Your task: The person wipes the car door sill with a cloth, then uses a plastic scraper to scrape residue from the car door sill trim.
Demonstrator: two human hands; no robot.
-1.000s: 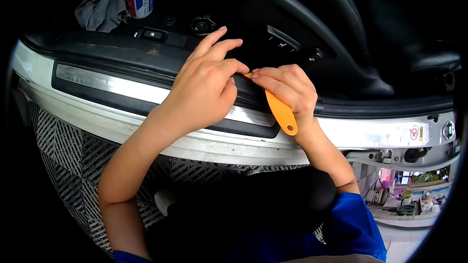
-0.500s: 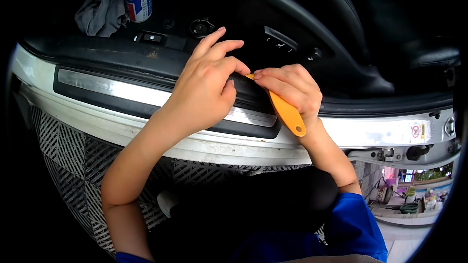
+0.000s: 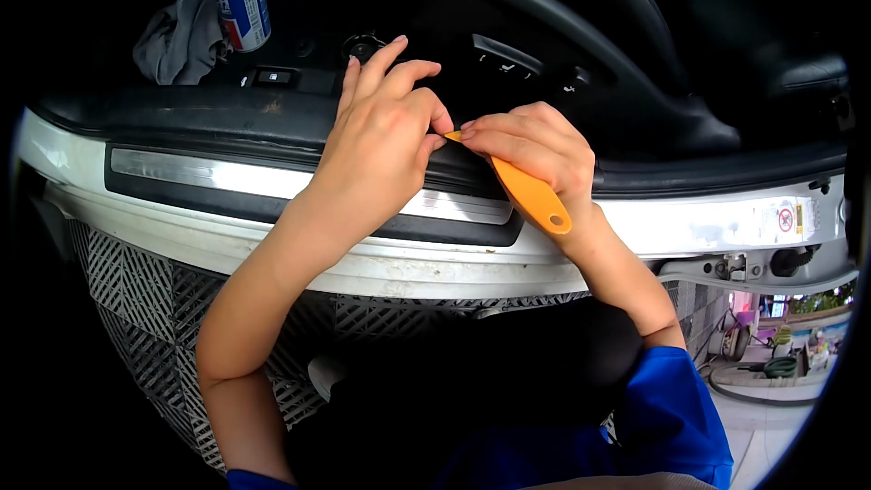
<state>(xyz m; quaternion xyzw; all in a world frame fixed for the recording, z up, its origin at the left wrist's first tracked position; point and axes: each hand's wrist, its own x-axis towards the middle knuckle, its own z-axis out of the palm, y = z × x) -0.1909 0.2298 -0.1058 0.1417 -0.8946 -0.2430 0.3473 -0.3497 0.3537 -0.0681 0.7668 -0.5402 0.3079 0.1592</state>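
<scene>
My right hand (image 3: pixel 544 154) is closed round an orange pry tool (image 3: pixel 531 195), whose holed end points down toward my wrist. The tool's thin tip reaches my left hand (image 3: pixel 381 132), where thumb and index finger are pinched together at it; the other fingers are spread. Whatever the pinch holds is too small to make out. Both hands are over the black trim of a car door sill, just above the metal scuff plate (image 3: pixel 209 171).
A blue spray can (image 3: pixel 242 4) stands at the upper left beside a grey cloth (image 3: pixel 181 36). Seat controls (image 3: pixel 508 59) are on the black seat side. A white sill (image 3: pixel 699 222) runs across, above grey grid flooring (image 3: pixel 154 308).
My left thumb has closed against the index finger near the tool's tip. The tool's holed end has swung slightly right and up. The whole view has shifted a little.
</scene>
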